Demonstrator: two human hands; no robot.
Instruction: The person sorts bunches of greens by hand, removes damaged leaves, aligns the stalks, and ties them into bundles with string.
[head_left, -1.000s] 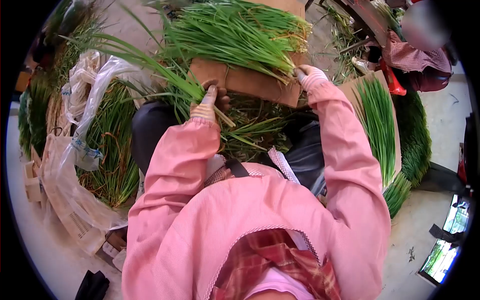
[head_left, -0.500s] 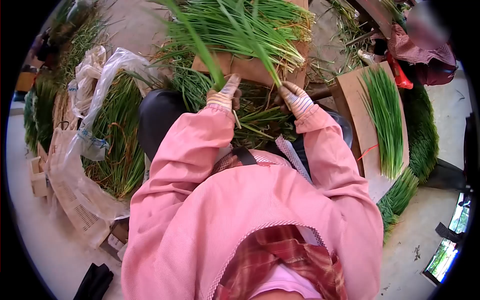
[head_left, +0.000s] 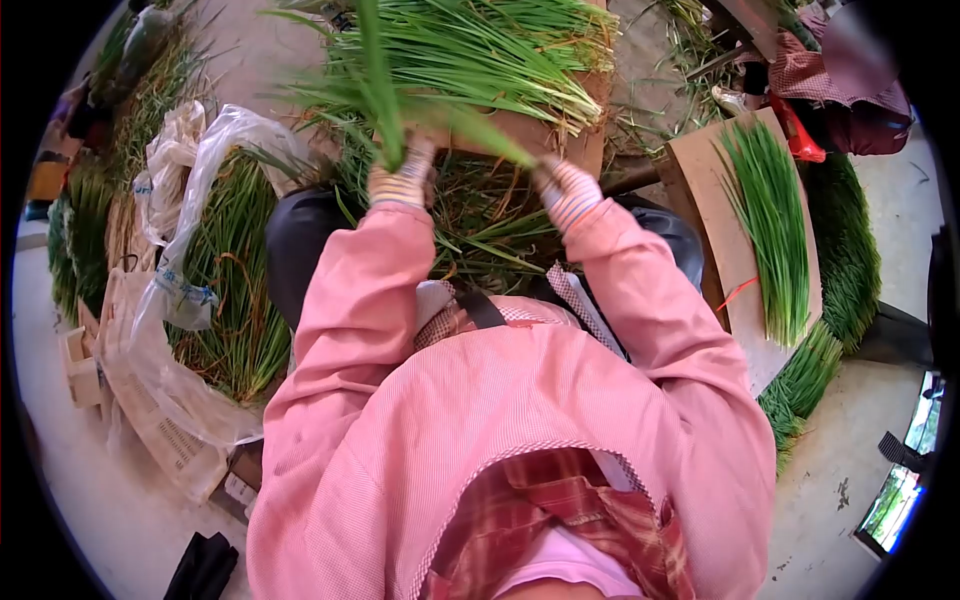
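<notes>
My gloved left hand (head_left: 403,178) is closed around the lower ends of a small bunch of garlic chives (head_left: 380,95), whose leaves point up and are smeared by motion. In my gloved right hand (head_left: 566,188), a few more blurred chive leaves (head_left: 475,128) are pinched, slanting up to the left. Just beyond both hands lies a large pile of chives (head_left: 470,60) on a cardboard sheet (head_left: 520,132), white ends facing right. Loose leaves and dry trimmings (head_left: 490,225) lie between my knees, below the hands.
To the left, a plastic-lined crate (head_left: 160,370) holds more chives (head_left: 230,270). A neat chive bundle (head_left: 765,230) rests on a board (head_left: 715,190) at right, near a red tie (head_left: 738,292). More chives (head_left: 845,250) stand beyond it. Another person (head_left: 840,80) sits at upper right.
Both hands have shifted left and slightly away from me. The right hand's leaves have swung down to the left, towards the bunch in the left hand.
</notes>
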